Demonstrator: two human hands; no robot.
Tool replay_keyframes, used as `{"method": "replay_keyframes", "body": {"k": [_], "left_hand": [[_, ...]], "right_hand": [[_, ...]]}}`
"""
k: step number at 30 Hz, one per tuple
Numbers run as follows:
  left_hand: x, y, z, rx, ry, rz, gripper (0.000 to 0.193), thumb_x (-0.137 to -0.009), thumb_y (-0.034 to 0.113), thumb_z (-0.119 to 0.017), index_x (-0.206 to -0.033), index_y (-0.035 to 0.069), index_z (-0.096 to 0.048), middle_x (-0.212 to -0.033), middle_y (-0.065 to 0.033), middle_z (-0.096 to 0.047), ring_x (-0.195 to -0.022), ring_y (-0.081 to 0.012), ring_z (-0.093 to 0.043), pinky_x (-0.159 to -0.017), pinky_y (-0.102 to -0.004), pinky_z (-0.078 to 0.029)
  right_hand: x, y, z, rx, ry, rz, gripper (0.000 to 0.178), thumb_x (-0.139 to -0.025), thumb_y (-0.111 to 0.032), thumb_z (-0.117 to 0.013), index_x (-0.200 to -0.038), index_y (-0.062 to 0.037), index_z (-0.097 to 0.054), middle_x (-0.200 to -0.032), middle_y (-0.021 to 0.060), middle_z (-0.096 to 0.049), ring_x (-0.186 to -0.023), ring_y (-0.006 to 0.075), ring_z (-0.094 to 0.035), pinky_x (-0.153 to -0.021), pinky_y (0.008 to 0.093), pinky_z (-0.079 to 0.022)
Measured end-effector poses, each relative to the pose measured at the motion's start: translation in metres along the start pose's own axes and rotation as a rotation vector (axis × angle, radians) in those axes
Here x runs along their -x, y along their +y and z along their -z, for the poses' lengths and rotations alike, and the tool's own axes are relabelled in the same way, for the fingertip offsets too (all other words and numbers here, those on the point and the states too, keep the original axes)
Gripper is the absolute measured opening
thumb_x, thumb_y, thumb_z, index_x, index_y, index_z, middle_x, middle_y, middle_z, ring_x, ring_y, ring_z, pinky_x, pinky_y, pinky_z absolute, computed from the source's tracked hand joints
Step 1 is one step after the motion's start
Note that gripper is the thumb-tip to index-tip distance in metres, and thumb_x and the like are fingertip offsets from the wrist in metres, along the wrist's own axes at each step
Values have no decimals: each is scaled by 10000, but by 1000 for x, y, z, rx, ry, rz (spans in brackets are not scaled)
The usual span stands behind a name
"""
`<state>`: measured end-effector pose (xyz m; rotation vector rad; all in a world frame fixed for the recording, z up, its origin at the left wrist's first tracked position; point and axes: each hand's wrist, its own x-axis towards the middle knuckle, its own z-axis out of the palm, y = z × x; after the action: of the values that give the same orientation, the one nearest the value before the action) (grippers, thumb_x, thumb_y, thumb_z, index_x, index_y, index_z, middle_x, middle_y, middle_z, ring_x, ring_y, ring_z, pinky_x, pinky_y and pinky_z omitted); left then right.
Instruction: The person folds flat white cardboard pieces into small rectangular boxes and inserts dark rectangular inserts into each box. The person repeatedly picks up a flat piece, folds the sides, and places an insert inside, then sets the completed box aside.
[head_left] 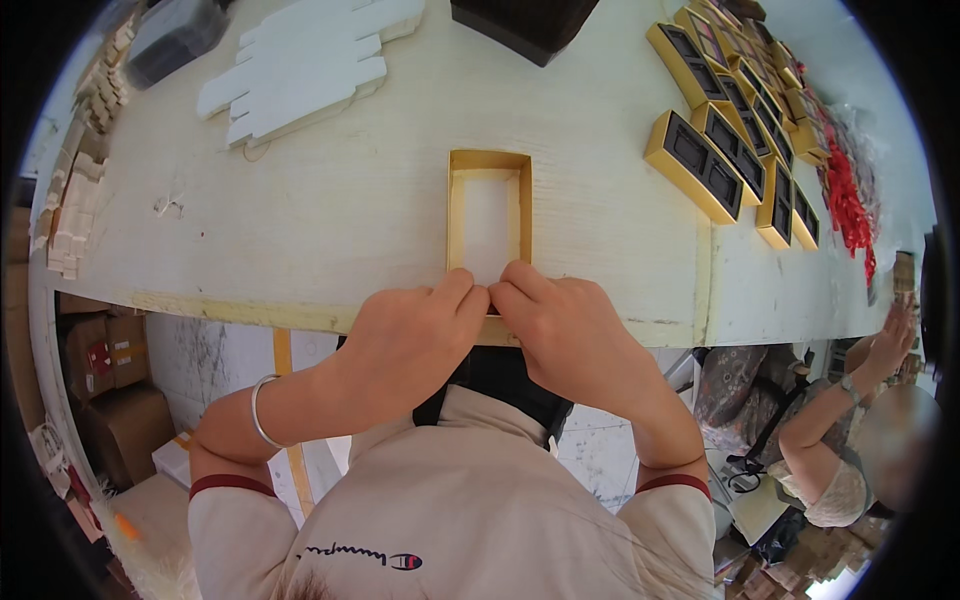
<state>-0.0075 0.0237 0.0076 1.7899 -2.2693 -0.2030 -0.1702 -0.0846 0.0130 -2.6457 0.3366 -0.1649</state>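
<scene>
Both the left hand (pixel 412 322) and the right hand (pixel 570 322) have fingers clamped on the near end of an open gold cardboard box (pixel 526 208), at the front edge of the tabletop (pixel 320 220). It looks light, its thin walls stiff yet easily creased; corners probably offer the safest hold.

Gold box (pixel 525 212) partly hidden, dark box (pixel 526 24) cropped, co-worker's head (pixel 900 435) blurred
</scene>
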Motion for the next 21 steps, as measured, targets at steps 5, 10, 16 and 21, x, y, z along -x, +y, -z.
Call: {"method": "replay_keyframes", "body": {"k": [5, 10, 16, 21], "left_hand": [[-7, -14, 18, 113, -139, -38, 129, -725, 24, -620, -836, 36, -554, -839, -75, -524, -773, -207, -607, -596, -305, -477], [-25, -60, 48, 287, -318, -235, 245, -764, 212, -707, -962, 91, -629, -923, -45, -596, -963, -275, -564, -913, -427, -446], [-25, -42, 47, 87, 101, -167, 427, -685, 275, -790, -1018, 87, -602, -1029, -89, -571, -1036, -326, -528, -1110, -452, -318], [-29, -53, 32, 253, -48, 60, 623, -732, 160, -753, -1276, 78, -459, -1282, -138, -475, -1178, -353, -475, -1094, -500, -312]], "right_hand": [[4, -2, 7, -282, 55, 25, 243, -702, 6, -669, -932, 12, -593, -965, 133, -538, -758, 273, -601, -623, 346, -482], [4, 38, 36, -34, 376, 107, 347, -707, -38, -728, -1046, -70, -659, -1298, 159, -514, -916, 271, -565, -787, 333, -474], [-13, 46, 24, -108, 242, 84, 122, -798, -100, -702, -813, -34, -600, -889, 79, -580, -918, 295, -565, -731, 378, -461], [-41, 46, 41, -167, 500, 49, 302, -872, -286, -667, -1037, -34, -639, -1077, 161, -592, -1007, 359, -562, -833, 399, -466]]}}
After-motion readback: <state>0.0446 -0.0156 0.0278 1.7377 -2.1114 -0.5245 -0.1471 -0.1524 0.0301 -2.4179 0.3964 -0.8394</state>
